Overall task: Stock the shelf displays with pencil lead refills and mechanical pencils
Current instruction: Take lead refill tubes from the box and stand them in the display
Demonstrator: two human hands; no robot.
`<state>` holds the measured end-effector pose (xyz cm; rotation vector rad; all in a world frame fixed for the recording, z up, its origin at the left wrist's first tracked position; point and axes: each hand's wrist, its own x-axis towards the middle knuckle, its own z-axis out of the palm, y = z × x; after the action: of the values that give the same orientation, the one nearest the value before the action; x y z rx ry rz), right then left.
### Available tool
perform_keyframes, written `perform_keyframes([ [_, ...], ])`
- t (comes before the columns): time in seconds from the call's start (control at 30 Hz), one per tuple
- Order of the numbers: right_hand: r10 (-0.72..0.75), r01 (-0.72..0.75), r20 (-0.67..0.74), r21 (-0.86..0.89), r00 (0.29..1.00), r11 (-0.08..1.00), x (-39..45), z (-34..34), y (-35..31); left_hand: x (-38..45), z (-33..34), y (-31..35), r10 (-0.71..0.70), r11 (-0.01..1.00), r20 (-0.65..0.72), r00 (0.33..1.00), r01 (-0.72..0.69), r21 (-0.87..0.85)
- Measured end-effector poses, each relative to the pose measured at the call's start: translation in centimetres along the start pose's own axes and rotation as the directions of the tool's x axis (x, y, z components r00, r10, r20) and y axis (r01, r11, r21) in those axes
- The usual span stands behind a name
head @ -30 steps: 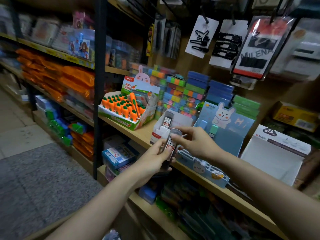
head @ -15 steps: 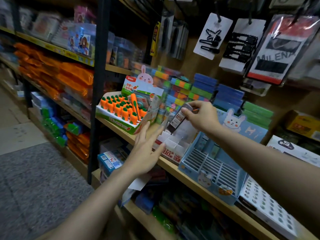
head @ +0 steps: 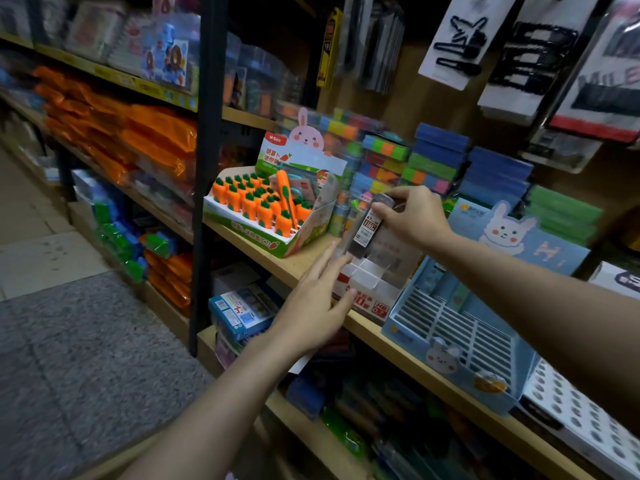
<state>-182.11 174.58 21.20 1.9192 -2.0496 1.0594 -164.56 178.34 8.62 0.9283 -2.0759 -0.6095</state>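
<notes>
My right hand [head: 412, 216] pinches the top of a dark pencil lead refill case [head: 367, 230] with a white and red label, held upright just above the white compartmented display box [head: 372, 292] marked HB 0.7 on the wooden shelf [head: 429, 372]. Flat and with fingers apart, my left hand [head: 313, 306] rests against the left front corner of that box. To the right stands a blue bunny display tray [head: 453, 341] with rows of slots.
A carrot eraser display [head: 263, 209] stands left of the white box. Stacks of coloured boxes [head: 436, 164] fill the back of the shelf. Hair-clip cards [head: 453, 39] hang above. A black shelf post [head: 204, 168] rises at the left, and a white perforated tray [head: 585, 420] lies far right.
One second ago both hands held the refill case near my body. My right hand has carried it up over the white box, and my left hand let go and moved to the box's front corner.
</notes>
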Motion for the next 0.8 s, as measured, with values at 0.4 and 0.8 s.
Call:
perform_keyframes([
  [0.4, -0.211, 0.208, -0.093, -0.045, 0.973, 0.977, -1.8, -0.2, -0.3, -0.2, -0.3, 0.6, -0.023, 1.000, 0.021, 1.000, 0.023, -0.011],
  [0.8, -0.102, 0.113, -0.075, 0.150, 0.992, 0.982, -2.5, -3.3, -1.3, -0.4, -0.7, 1.2, 0.029, 0.994, -0.101, 0.994, -0.039, -0.102],
])
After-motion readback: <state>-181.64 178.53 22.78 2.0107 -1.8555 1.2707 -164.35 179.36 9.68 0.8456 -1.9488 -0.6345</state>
